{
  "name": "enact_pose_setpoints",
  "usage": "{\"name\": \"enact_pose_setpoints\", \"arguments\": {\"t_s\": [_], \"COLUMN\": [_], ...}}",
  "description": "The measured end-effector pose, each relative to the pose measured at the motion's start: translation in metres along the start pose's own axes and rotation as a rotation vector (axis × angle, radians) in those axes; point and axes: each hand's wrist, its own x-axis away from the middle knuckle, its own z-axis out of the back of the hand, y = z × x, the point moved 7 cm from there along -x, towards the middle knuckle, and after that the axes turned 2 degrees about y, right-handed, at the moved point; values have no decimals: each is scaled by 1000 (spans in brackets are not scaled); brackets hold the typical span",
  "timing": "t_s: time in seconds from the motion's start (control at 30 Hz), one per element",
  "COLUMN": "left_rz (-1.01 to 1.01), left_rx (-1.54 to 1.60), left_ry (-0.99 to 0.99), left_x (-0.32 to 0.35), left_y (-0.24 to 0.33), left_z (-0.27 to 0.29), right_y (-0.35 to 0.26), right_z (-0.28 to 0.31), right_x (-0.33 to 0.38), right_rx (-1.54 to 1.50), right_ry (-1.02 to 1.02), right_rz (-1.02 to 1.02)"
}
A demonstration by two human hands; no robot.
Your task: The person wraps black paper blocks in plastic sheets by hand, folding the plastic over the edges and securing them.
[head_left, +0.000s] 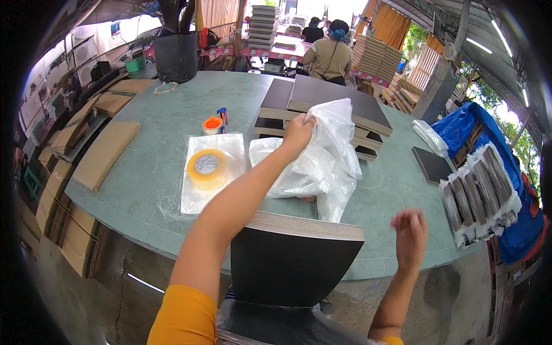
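While clamped in the left hand (300, 135) at one o'clock, draped over the green worktop (155, 118) around dial centre: crumpled translucent plastic sheeting (329, 169). At four, well apart from the left: right hand (409, 236), with loosely curled fingers. At six, tilted beside the near edge: black slab (295, 264) with pale layered rim. At one, behind the sheeting: stacked dark slabs (325, 92). At nine: yellow tape roll (207, 182), lying on flat plastic packet (234, 150); farther out, brown cardboard piece (106, 156). At ten: orange-cored tape roll (213, 123). At three: wrapped bundle (480, 191) of slabs.
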Motion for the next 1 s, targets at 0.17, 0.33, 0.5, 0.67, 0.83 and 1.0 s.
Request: {"name": "enact_pose_setpoints", "arguments": {"t_s": [0.17,0.33,0.5,0.67,0.83,1.0], "left_rz": [-53,166,224,180,-556,-994], "left_rx": [198,313,268,510,674,-8], "left_ry": [9,-78,-17,196,655,703], "left_x": [-10,8,21,2,68,115], "left_y": [38,42,33,25,168,207], "left_z": [26,55,83,120,201,198], "right_y": [11,126,235,234,245,247], "right_z": [-109,-120,-73,-43,2,12], "right_x": [155,282,324,318,324,313], "right_rx": [-308,-21,542,739,490,521], "right_ry": [-1312,-1506,-1417,-1129,-454,-336], "right_rz": [-566,-723,-771,-672,-609,-623]}}
